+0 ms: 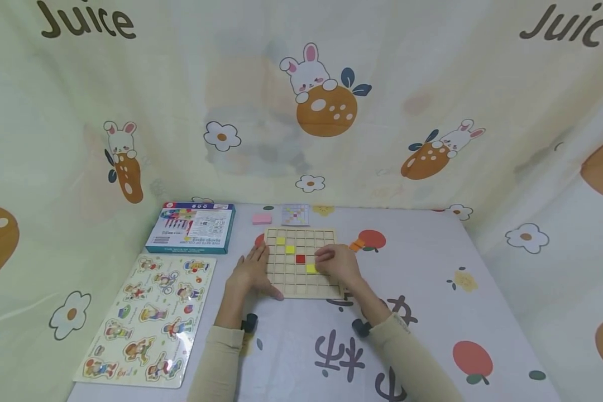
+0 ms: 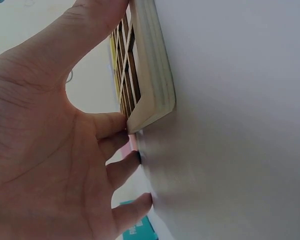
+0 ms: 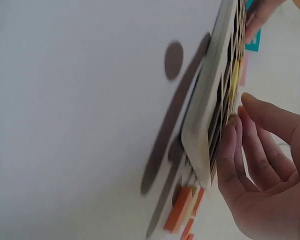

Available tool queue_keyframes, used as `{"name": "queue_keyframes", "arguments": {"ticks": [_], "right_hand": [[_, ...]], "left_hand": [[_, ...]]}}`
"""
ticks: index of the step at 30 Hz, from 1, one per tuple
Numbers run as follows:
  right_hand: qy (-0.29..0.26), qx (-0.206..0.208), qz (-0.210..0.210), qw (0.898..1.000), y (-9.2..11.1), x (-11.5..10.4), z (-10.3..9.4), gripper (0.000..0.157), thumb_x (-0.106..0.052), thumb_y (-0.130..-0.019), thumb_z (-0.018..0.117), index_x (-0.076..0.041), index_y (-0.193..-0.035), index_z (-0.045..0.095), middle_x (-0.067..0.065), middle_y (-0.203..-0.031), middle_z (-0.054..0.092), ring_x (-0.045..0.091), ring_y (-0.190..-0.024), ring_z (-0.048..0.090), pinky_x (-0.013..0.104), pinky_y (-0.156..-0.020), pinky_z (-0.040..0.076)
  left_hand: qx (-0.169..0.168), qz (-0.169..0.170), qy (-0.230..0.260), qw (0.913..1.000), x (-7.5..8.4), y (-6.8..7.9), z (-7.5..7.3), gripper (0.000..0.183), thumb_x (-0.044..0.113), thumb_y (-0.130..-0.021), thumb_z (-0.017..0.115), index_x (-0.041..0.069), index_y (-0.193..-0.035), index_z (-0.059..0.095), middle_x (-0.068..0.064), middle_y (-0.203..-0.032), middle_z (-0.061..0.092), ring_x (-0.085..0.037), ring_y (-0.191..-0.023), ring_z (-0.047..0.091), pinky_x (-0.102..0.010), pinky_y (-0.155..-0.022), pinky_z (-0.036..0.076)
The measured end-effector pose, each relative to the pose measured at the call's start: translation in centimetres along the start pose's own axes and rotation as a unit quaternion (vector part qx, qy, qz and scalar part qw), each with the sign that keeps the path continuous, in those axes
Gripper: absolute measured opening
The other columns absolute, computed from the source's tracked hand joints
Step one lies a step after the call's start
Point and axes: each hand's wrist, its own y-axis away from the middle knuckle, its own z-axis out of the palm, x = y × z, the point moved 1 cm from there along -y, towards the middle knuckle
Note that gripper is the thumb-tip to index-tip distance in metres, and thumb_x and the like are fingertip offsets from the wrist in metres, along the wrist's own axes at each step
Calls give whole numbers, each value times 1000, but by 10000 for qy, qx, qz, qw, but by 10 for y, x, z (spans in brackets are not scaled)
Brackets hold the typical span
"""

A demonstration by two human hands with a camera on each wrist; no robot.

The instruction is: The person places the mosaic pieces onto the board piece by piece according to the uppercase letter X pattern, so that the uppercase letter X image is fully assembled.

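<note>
A wooden grid board [image 1: 286,285] lies on the table, with yellow tiles [image 1: 281,241] and one red tile [image 1: 300,259] running diagonally across its cells. My left hand [image 1: 251,273] rests at the board's left side, fingers extended and thumb along the near edge. In the left wrist view, the fingertips [image 2: 117,120] touch around the board's corner. Over the right part of the grid, my right hand [image 1: 341,263] has bent fingers beside the lowest yellow tile [image 1: 311,269]. The right wrist view shows its fingertips close to the grid, with no tile visible between them.
Orange pieces [image 1: 357,244] lie right of the board. Behind it are a pink block [image 1: 262,219] and a small pattern card [image 1: 295,215]. To the left are a flat box [image 1: 191,228] and a picture puzzle board [image 1: 146,321]. Printed curtains stand around the table.
</note>
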Motion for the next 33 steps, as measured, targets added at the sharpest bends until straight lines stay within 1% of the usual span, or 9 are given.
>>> {"name": "queue_keyframes", "arguments": {"ticks": [4,9,13,17,20,23,25,29,33], "right_hand": [[-29,229,13,9997,2,6,-14,22,-10,-85,84,-11,-107,79,-2,-89,77,17,-86,74,40,-84,60],[59,535,78,9985,3,12,-32,23,-9,-87,84,-9,-109,78,4,-97,78,22,-92,75,41,-84,62],[240,624,238,9975,5,19,-42,25,-9,-86,83,-10,-111,78,6,-103,77,24,-95,74,40,-85,62],[430,538,374,9969,8,26,-50,26,-9,-86,82,-8,-112,78,8,-105,77,26,-97,74,40,-82,62],[843,470,652,9932,12,29,-53,28,-13,-83,85,-8,-110,79,7,-100,77,26,-92,72,39,-76,59],[1333,413,968,9855,16,30,-55,30,-18,-81,88,-9,-109,79,4,-92,76,23,-85,68,38,-70,53],[1560,395,1072,9811,19,30,-56,32,-21,-80,89,-10,-108,79,3,-90,74,23,-82,66,37,-69,51],[1646,477,878,9813,22,28,-55,33,-19,-80,90,-9,-109,78,4,-90,74,23,-82,67,37,-70,53],[1370,616,612,9868,24,28,-53,34,-12,-79,90,-7,-109,78,5,-91,75,23,-83,68,36,-69,55]], "left_hand": [[-40,-21,59,10000,0,0,1,144,55,-60,98,2,-166,17,-12,-175,10,-33,-161,7,-60,-128,10],[-46,-46,91,9999,0,0,1,145,56,-59,99,3,-166,16,-12,-175,9,-33,-161,6,-59,-128,9],[-39,-62,68,10000,1,1,1,145,56,-60,99,2,-166,17,-13,-175,10,-33,-162,6,-59,-128,9],[-15,-20,83,10000,2,2,0,144,54,-60,99,1,-166,18,-13,-175,11,-34,-161,7,-60,-128,10],[7,-7,102,9999,3,1,-1,144,53,-60,99,1,-166,18,-14,-175,11,-34,-161,7,-61,-128,10],[12,-10,104,9999,3,1,-1,144,53,-59,100,1,-166,18,-13,-175,11,-34,-161,7,-61,-128,10],[5,-7,113,9999,2,1,-1,144,53,-59,100,1,-166,18,-13,-175,10,-34,-161,7,-61,-128,10],[-35,1,115,9999,2,1,-1,144,53,-59,100,1,-166,18,-14,-175,10,-34,-161,6,-61,-128,10],[-41,10,114,9999,1,1,-1,144,54,-59,99,1,-166,18,-14,-175,10,-34,-161,6,-61,-127,10]]}}
